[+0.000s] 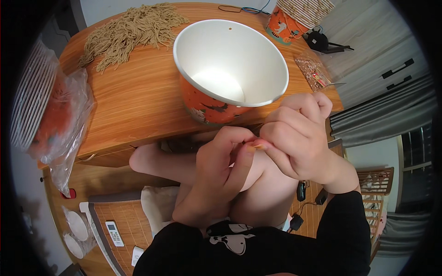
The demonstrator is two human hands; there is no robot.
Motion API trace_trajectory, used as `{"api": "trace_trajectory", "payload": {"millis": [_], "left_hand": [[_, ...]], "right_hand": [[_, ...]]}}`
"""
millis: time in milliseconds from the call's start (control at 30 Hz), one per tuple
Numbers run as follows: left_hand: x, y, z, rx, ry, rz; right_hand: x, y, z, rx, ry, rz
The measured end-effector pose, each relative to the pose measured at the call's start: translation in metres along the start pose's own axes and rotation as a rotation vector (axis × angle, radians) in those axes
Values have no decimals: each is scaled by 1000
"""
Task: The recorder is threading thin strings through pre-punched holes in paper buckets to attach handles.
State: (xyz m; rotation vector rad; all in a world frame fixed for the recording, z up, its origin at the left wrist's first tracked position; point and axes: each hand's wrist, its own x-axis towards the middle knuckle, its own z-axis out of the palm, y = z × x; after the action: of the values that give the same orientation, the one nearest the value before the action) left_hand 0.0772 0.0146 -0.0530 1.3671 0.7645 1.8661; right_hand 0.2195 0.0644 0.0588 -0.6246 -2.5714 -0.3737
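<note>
Orange bucket [228, 73], white inside, on desk [126, 103], left grip [218, 170] and right grip [299, 138] together at fingertips, cannot tell what's clamped.

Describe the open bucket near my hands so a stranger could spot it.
Find the wooden table, then the middle of its near edge. The bucket there has an orange printed outside and a wide mouth. Unlike the left stack and the upper-right stack, it shows its white inside.

From my station I see the bucket [212, 102] on the table [124, 106], just beyond the left hand [214, 168] and right hand [299, 138]. Yarn [131, 34] lies farther beyond, leftward; bagged buckets [53, 112], well left; a packet [313, 71], beyond the right hand; the remote [114, 233], behind and left.
</note>
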Motion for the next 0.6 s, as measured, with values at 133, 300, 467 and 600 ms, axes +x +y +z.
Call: {"api": "trace_trajectory", "payload": {"millis": [133,300,467,600], "left_hand": [[6,7,-8,130,17,80],[6,1,-4,100,244,102],[17,4,-5,368,217,104],[19,-2,-2,363,246,101]], "right_hand": [[8,2,2,6,9,-44],[21,11,-18,12,-47,-79],[26,18,-22,10,-38,-37],[26,22,-19,-3,-17,-24]]}}
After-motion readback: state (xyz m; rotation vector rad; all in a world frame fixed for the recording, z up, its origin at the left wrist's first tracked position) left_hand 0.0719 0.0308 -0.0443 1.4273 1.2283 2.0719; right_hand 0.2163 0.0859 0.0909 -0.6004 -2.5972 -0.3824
